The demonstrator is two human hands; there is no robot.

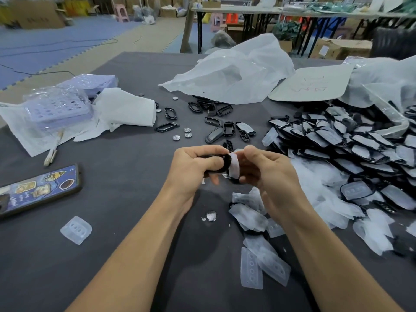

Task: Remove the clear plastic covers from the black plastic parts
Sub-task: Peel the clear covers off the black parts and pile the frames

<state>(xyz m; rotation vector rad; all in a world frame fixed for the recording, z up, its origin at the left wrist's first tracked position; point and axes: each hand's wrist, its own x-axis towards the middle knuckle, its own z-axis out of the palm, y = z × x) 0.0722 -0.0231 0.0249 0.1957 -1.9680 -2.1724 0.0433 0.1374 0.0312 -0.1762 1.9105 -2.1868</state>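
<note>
- The left hand [195,164] holds a black plastic part [221,163] above the grey surface [126,221]; its fingers [210,162] are closed around the part.
- The right hand [263,167] pinches a clear plastic cover [234,166] at the end of this part; its fingers [249,154] are closed on the cover.
- The cover is bent away from the part, but whether it touches the part at one edge I cannot tell.
- Loose clear covers [254,221] lie on the surface under the right forearm, and one more cover [76,230] lies apart at the left.
- A big pile of covered black parts [342,140] lies at the right.
- Bare black frames [211,108] and some coin cells [184,134] lie beyond the hands.
- A phone with stickers [40,190] lies at the left edge.
</note>
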